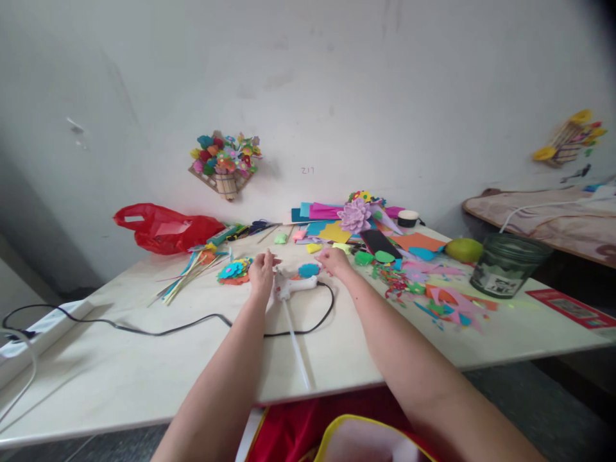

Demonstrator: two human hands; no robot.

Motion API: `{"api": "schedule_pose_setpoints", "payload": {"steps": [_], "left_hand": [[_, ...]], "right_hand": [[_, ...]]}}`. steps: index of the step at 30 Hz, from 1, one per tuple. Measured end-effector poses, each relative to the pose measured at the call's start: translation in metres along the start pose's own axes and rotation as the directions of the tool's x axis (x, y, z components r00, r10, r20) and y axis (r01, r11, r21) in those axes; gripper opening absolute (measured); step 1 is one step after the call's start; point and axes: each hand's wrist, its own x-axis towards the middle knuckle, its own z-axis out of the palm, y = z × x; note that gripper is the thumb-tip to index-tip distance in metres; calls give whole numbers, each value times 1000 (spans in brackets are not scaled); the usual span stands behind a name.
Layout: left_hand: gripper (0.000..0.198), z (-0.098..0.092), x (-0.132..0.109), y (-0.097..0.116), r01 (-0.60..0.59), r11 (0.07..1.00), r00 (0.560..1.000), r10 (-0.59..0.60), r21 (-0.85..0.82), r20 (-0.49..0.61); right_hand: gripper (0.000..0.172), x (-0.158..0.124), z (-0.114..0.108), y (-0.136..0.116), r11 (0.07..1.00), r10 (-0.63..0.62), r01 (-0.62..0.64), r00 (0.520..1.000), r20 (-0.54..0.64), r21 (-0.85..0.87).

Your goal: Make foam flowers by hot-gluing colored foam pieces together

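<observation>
A white hot glue gun (301, 284) lies on the table between my hands, a long clear glue stick (297, 346) jutting from it toward me. My left hand (262, 273) is beside the nozzle end, its fingers partly spread with nothing visible in them. To the right of the gun, my right hand (335, 262) has its fingertips pinched together; whatever they hold is too small to make out. A blue scalloped foam piece (308, 270) rests between the hands, just behind the gun. Layered foam flowers (234, 271) in blue, yellow and orange lie left of my left hand.
A black cord (158, 333) runs from the gun to a white power strip (45, 330). Thin sticks (185, 279) and a red plastic bag (168, 229) lie at the left. Foam scraps (447, 301), a green mango-like fruit (463, 250) and a dark glass jar (505, 266) occupy the right.
</observation>
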Motion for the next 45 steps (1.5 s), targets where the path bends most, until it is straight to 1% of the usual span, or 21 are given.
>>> {"api": "schedule_pose_setpoints", "payload": {"steps": [2,5,7,11,13,19,22,24,28,32,36,39,41,45], "left_hand": [[51,0,0,0,4,1000,1000,-4,3,-4],[51,0,1,0,8,1000,1000,-8,10,-4],[50,0,0,1,7,1000,1000,-7,11,-1],[50,1,-1,2,0,1000,1000,0,23,8],[51,1,-1,3,0,999,1000,0,32,7],[52,0,-2,5,-8,999,1000,8,36,9],[52,0,-2,4,-13,999,1000,13,46,10],[52,0,-1,4,-13,999,1000,12,48,13],[52,1,0,2,-6,999,1000,5,50,17],[52,1,0,3,-8,999,1000,7,50,19],[52,1,-1,4,-10,999,1000,9,41,26],[53,0,-1,3,-11,998,1000,10,54,29],[54,0,-1,3,-17,998,1000,16,65,26],[54,0,-1,2,-34,997,999,32,70,29]], "right_hand": [[34,-2,-2,-2,998,-18,17,1000,-25,-56],[35,-2,-5,-4,994,-44,35,996,-78,-105],[32,-1,-5,-3,994,-52,42,993,-104,-100],[20,0,-4,-1,997,-45,35,990,-136,-74],[19,1,-4,-1,998,-34,26,991,-133,-65],[29,2,-2,-2,1000,26,-28,994,-110,-15],[31,2,-2,-2,999,50,-52,993,-104,-11],[30,1,-2,-2,998,49,-51,996,-81,-24],[29,-1,-4,-3,999,-9,7,999,-32,-45],[25,-1,-4,-3,994,-46,39,997,-61,-101],[13,1,-3,-1,993,-47,40,997,-56,-112],[18,1,-2,-1,994,-18,12,998,-54,-106],[21,0,-3,-2,994,-10,1,997,-73,-113],[27,-2,-7,-5,984,-13,-7,993,-113,-178]]}}
